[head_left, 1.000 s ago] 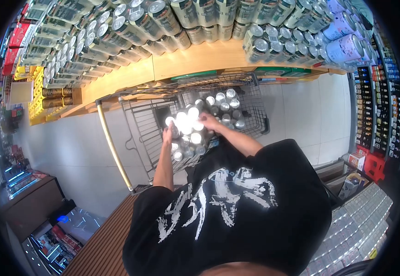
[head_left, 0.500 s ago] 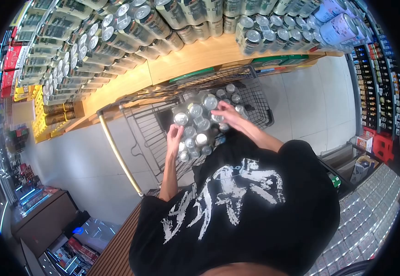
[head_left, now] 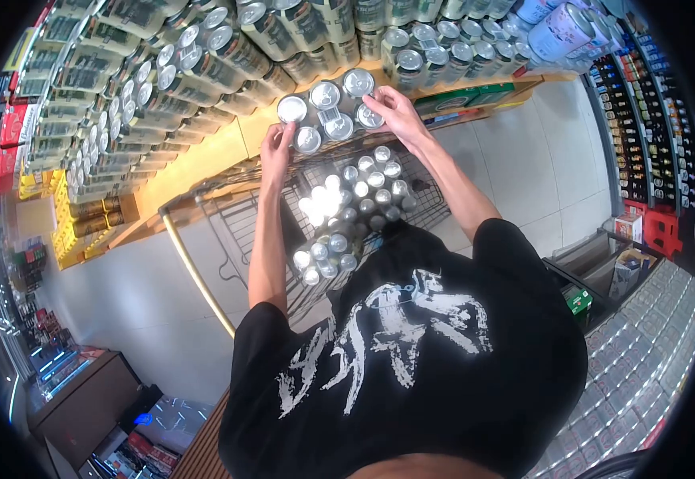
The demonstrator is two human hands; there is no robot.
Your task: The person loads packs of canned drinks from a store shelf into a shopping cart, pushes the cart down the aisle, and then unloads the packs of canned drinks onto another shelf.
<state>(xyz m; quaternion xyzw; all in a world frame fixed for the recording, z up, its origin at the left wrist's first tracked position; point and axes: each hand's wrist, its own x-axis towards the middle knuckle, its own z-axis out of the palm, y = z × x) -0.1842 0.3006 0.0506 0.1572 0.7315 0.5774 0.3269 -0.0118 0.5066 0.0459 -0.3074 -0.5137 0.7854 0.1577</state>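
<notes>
A pack of silver-topped drink cans (head_left: 325, 96) is held out level between my two hands, lids facing up. My left hand (head_left: 277, 152) grips its left end, fingers at the side and thumb against a can. At the right end, my right hand (head_left: 399, 120) is closed round the cans there. Below the pack, a wire shopping cart (head_left: 223, 231) carries more cans (head_left: 363, 189) in clusters. Beyond the held pack runs the wooden shelf edge (head_left: 255, 132). Whether the pack touches that edge, I cannot tell.
Tall stacks of similar cans (head_left: 231, 52) line the shelf, with more can packs (head_left: 435, 56) at the right. Large pale-blue cans (head_left: 559, 32) stand at the far right. The cart's yellowish handle (head_left: 196, 271) is at left. A red crate (head_left: 663, 231) sits right.
Both hands have moved up and forward, carrying the can pack from over the cart toward the shelf. More cans in the cart are now uncovered.
</notes>
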